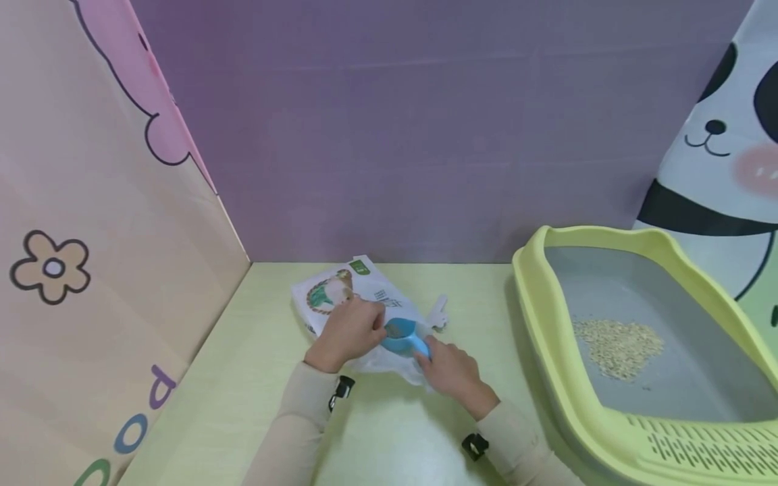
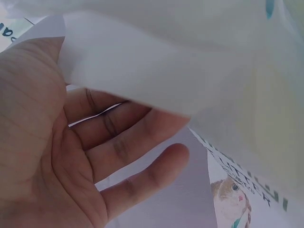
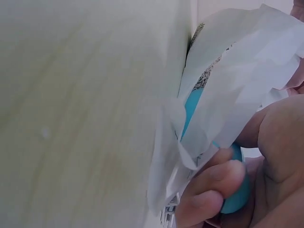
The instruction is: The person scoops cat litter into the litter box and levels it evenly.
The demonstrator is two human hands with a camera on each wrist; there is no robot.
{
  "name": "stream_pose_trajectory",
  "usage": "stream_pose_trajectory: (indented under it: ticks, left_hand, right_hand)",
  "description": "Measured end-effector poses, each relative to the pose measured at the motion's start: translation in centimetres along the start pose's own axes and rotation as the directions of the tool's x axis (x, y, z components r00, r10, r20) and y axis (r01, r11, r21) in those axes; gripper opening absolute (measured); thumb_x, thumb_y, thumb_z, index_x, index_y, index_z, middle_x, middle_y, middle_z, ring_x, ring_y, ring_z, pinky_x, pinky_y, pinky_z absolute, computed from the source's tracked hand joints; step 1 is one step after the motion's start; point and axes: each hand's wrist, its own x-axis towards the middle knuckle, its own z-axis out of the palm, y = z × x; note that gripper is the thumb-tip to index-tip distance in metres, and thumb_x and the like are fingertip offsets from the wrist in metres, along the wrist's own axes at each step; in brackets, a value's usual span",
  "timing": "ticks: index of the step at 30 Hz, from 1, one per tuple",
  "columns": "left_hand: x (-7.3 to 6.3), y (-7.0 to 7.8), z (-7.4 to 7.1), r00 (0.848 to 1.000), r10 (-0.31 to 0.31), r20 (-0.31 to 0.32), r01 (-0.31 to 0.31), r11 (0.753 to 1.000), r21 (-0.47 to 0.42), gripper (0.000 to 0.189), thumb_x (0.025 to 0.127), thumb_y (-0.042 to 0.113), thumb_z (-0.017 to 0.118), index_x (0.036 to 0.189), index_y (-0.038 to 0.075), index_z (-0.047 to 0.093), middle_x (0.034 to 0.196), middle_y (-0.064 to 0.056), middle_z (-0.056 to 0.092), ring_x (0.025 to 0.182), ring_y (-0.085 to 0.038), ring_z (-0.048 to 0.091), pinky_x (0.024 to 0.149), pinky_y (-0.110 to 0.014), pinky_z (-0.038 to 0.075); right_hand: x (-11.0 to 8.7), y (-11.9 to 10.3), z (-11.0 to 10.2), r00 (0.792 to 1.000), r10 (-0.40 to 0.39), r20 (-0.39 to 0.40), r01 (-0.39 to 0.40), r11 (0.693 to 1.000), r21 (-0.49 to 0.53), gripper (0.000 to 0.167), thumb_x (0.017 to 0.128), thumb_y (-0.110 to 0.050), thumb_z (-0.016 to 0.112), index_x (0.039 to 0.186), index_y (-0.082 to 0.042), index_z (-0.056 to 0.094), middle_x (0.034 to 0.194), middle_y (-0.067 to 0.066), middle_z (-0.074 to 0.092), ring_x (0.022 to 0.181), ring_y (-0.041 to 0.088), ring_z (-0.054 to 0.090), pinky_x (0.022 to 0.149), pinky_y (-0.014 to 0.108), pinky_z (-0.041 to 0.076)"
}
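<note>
A white cat litter bag (image 1: 389, 291) with a printed picture lies on the table, its mouth towards me. My left hand (image 1: 349, 332) holds the bag near its mouth. In the left wrist view the bag's film (image 2: 142, 57) hangs over the curved fingers (image 2: 135, 137), and the thumb is hidden. My right hand (image 1: 452, 370) grips the handle of a blue scoop (image 1: 401, 331), which sits at the bag's mouth with greyish litter in its bowl. From the right wrist, crumpled film (image 3: 228, 95) covers much of the scoop, while the fingers (image 3: 216, 178) curl round its handle.
A yellow-green litter box (image 1: 535, 297) with a grey floor stands at the right, holding a patch of pale pellets (image 1: 620, 345). A torn white scrap (image 1: 438, 312) lies beside the bag on the pale table (image 1: 267, 378). Printed walls (image 1: 389, 135) enclose the back and sides.
</note>
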Motion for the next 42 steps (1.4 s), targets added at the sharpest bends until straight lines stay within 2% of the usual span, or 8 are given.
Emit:
stream_pose_trajectory:
  ticks: [9, 22, 30, 42]
  left_hand:
    - [0.0, -0.1, 0.0, 1.000, -0.003, 0.005, 0.003, 1.000, 0.000, 0.020, 0.076, 0.021, 0.067, 0.064, 0.023, 0.051, 0.056, 0.012, 0.048, 0.053, -0.006, 0.045, 0.050, -0.023, 0.037]
    - [0.1, 0.0, 0.0, 1.000, -0.007, 0.005, 0.007, 1.000, -0.011, 0.020, 0.077, 0.020, 0.067, 0.064, 0.022, 0.052, 0.056, 0.012, 0.049, 0.054, -0.006, 0.045, 0.051, -0.024, 0.037]
    - [0.1, 0.0, 0.0, 1.000, -0.012, 0.012, 0.012, 1.000, -0.015, 0.019, 0.076, 0.019, 0.064, 0.063, 0.023, 0.051, 0.056, 0.012, 0.049, 0.052, -0.006, 0.045, 0.050, -0.023, 0.037]
    - [0.0, -0.1, -0.1, 0.999, -0.019, 0.027, 0.019, 1.000, -0.018, 0.020, 0.078, 0.020, 0.066, 0.064, 0.022, 0.052, 0.056, 0.012, 0.049, 0.051, -0.006, 0.045, 0.050, -0.024, 0.038]
  right_hand:
    - [-0.1, 0.1, 0.1, 0.999, 0.002, 0.033, -0.001, 1.000, -0.022, 0.030, 0.096, -0.037, 0.048, 0.112, -0.011, 0.052, 0.061, 0.000, 0.049, 0.048, 0.014, 0.045, 0.042, 0.029, 0.035]
    - [-0.3, 0.3, 0.0, 0.999, 0.010, 0.049, -0.008, 1.000, -0.030, 0.029, 0.096, -0.036, 0.049, 0.109, -0.011, 0.051, 0.062, 0.001, 0.049, 0.048, 0.015, 0.045, 0.042, 0.028, 0.034]
    - [-0.6, 0.7, 0.0, 0.999, -0.008, 0.031, 0.009, 1.000, -0.026, 0.022, 0.095, -0.032, 0.051, 0.097, -0.011, 0.050, 0.062, 0.002, 0.048, 0.049, 0.016, 0.044, 0.042, 0.029, 0.033]
    - [-2.1, 0.9, -0.9, 1.000, -0.016, -0.020, 0.016, 1.000, 0.004, 0.019, 0.093, -0.028, 0.055, 0.093, -0.010, 0.050, 0.062, 0.002, 0.048, 0.050, 0.016, 0.043, 0.044, 0.030, 0.033]
